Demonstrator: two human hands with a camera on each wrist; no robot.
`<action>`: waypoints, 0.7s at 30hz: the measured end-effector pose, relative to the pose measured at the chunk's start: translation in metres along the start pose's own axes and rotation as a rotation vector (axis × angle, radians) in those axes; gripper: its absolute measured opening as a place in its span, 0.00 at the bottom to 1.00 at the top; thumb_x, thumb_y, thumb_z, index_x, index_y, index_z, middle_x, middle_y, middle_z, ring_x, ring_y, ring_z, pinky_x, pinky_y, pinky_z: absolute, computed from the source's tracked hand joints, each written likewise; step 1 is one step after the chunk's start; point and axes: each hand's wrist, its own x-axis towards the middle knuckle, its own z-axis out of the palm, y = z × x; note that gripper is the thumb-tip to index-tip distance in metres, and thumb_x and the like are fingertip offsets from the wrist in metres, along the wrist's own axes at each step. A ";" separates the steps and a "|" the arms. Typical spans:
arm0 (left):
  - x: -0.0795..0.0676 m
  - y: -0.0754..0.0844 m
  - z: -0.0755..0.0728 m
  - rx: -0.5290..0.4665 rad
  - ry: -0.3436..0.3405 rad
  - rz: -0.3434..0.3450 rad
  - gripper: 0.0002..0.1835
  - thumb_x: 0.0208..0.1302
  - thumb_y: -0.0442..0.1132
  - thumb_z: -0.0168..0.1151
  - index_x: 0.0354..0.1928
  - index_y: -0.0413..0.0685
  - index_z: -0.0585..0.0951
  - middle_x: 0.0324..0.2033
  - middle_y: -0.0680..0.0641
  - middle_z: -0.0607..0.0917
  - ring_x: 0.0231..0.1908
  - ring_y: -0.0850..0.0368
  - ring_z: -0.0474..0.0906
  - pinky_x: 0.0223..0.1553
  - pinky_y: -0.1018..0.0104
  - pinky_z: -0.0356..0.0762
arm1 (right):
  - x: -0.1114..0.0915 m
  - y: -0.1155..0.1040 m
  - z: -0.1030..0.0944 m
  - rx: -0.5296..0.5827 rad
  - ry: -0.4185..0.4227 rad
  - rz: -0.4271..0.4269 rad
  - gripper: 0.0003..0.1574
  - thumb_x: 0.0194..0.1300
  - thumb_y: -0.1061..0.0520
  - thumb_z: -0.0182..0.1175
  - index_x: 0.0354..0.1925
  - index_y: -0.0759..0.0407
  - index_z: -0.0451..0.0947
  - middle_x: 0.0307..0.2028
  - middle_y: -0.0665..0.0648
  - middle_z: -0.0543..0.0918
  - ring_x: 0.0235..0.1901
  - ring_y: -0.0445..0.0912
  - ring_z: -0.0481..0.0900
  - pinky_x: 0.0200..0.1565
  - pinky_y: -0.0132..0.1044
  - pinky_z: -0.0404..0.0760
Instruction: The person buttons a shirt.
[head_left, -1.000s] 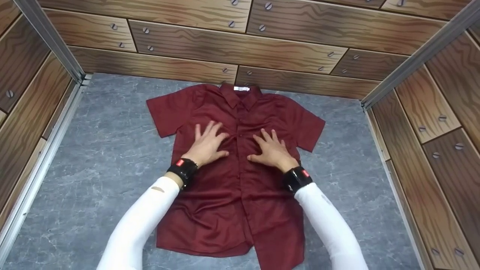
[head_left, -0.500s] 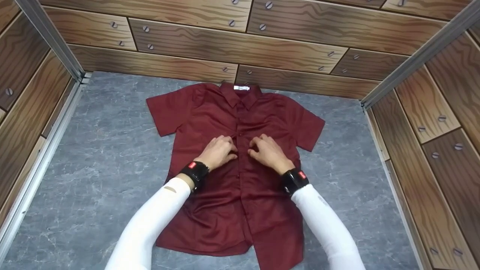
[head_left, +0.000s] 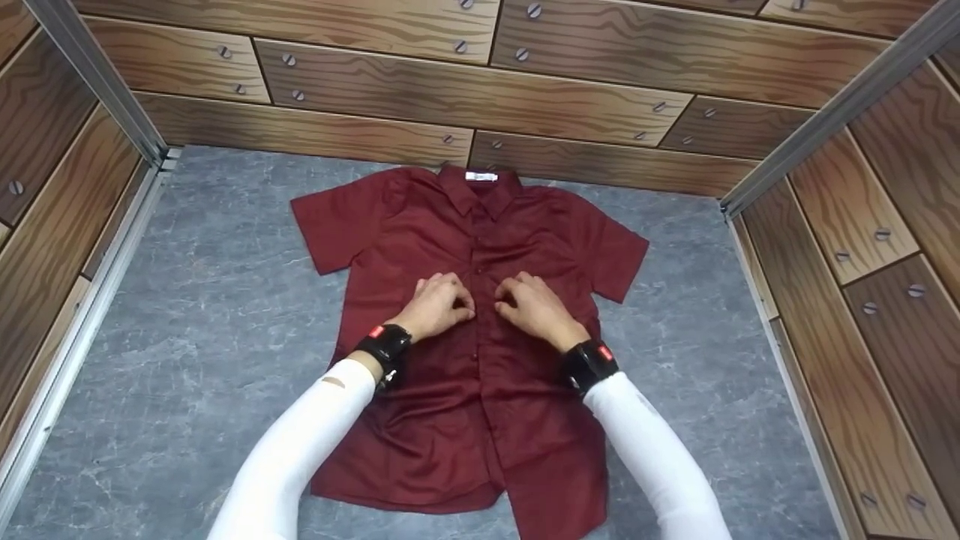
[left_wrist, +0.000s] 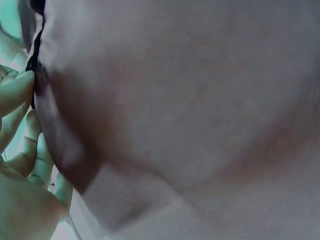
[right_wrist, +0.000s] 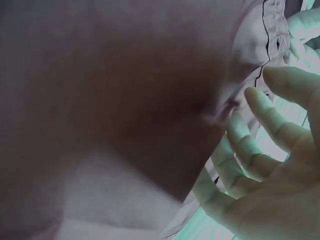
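Note:
A dark red short-sleeved shirt [head_left: 420,465] lies flat, front up, collar [head_left: 480,199] at the far side, its button placket running down the middle. My left hand [head_left: 435,306] is over the chest just left of the placket, thumb and forefinger meeting at the tips. In the left wrist view, the left fingertips pinch at the cloth's edge. Across the placket, my right hand [head_left: 536,306] rests with bent fingers; the right wrist view shows a gap between thumb [right_wrist: 292,82] and forefinger. The two hands are a short way apart.
The shirt lies on a grey marbled surface [head_left: 202,300]. Wood-patterned panels [head_left: 375,90] enclose it at the back and both sides, joined by metal rails [head_left: 832,112]. The collar reaches close to the back panel.
Both hands were spread flat on the chest a second ago. Their fingers have drawn in and bent near the placket, the left hand moving right. The shirt keeps its place.

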 end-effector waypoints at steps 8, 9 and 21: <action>-0.001 0.001 -0.007 -0.112 -0.024 -0.112 0.04 0.66 0.42 0.71 0.37 0.53 0.91 0.42 0.52 0.82 0.49 0.50 0.73 0.55 0.48 0.61 | 0.001 -0.006 0.007 0.234 0.009 -0.153 0.07 0.72 0.54 0.66 0.44 0.54 0.85 0.40 0.52 0.82 0.40 0.45 0.81 0.45 0.41 0.79; -0.001 0.001 -0.007 -0.117 -0.025 -0.117 0.04 0.66 0.42 0.70 0.37 0.53 0.91 0.41 0.52 0.82 0.49 0.50 0.74 0.55 0.48 0.61 | 0.001 -0.007 0.008 0.235 0.015 -0.154 0.06 0.72 0.54 0.66 0.44 0.54 0.85 0.39 0.51 0.82 0.39 0.44 0.81 0.44 0.41 0.79; -0.003 0.002 -0.006 -0.133 0.019 -0.126 0.06 0.68 0.44 0.68 0.38 0.51 0.90 0.42 0.51 0.82 0.50 0.50 0.76 0.55 0.47 0.62 | 0.006 -0.015 0.015 0.220 0.051 -0.126 0.06 0.70 0.55 0.67 0.39 0.57 0.87 0.36 0.52 0.86 0.35 0.44 0.81 0.40 0.39 0.79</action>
